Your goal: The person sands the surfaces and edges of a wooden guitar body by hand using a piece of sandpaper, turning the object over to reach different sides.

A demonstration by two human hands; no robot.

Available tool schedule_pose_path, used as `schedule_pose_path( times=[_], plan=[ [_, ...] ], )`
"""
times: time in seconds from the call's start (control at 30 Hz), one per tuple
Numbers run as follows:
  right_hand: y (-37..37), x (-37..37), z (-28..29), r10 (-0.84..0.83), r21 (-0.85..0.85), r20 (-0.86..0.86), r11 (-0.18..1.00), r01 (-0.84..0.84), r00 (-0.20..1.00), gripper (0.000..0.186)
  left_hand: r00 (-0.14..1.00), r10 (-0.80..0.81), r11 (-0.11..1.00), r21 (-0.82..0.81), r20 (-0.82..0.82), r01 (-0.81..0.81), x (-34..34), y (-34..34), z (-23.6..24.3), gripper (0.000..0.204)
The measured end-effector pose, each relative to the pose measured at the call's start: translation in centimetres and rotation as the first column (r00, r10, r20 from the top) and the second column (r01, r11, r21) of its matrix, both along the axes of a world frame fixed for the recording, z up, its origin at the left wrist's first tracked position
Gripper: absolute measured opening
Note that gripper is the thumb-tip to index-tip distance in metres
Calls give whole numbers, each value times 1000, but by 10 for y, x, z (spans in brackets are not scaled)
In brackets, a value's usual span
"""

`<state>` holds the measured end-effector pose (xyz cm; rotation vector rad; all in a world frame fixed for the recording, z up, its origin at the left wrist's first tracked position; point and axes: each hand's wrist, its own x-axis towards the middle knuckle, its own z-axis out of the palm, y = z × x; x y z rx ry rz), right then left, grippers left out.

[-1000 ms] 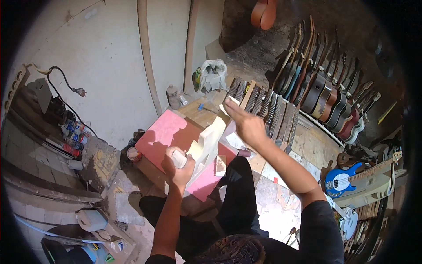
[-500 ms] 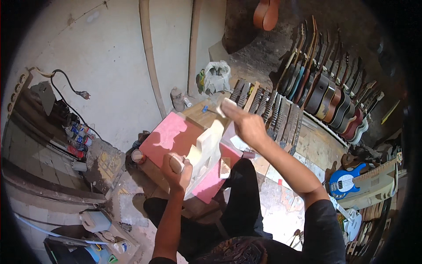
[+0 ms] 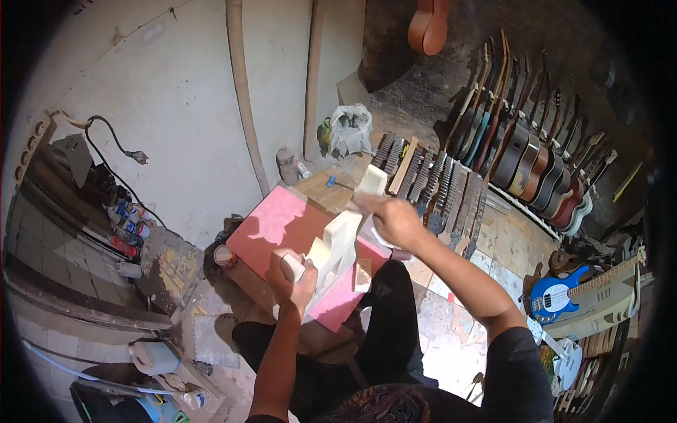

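Gripping a pale block [image 3: 292, 267] tight in the bent fingers of the left hand [image 3: 299, 291]. Hard to tell a loose block from a bit of something bigger there. Farther off and to the right, reaching over the thin part of a long pale piece [image 3: 340, 236] with the right hand [image 3: 396, 223]. Bent fingers there too, but too blurry at the tips to tell pinching from just touching. Between both hands, above the lap, the long pale piece, set on a slant from near left to far right: wide at the near end, thin at the far end. Under it, a pink board [image 3: 258, 220]. Just left of the board, a little round pot [image 3: 224, 256]. By the thin far end, on the left, a small blue thing [image 3: 331, 181]. Farther on, to the right, dark bumpy bars [image 3: 430, 185] side by side. Past those, lots of guitars [image 3: 523, 155] in a row. Off to the right and nearer, a blue guitar [image 3: 556, 299].
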<state>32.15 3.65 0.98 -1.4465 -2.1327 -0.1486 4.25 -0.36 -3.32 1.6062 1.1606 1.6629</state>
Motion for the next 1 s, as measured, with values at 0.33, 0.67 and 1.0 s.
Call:
schedule_pose_path(
  times=[0.33, 0.67, 1.0],
  plan=[
    [-4, 3, -4, -42, 54, 27, 998, 40, 999, 65, 999, 25, 999, 42, -35, -24, 1, -2, -4, 29],
    [-16, -15, 12, -139, -197, -54, 972, 126, 989, 65, 999, 19, 997, -70, 45, -16, -6, -4, -6, 27],
    [-29, -28, -13, -52, -112, -174, 993, 33, 983, 66, 994, 13, 999, -47, 106, -8, -7, -4, -15, 27]
  ],
)
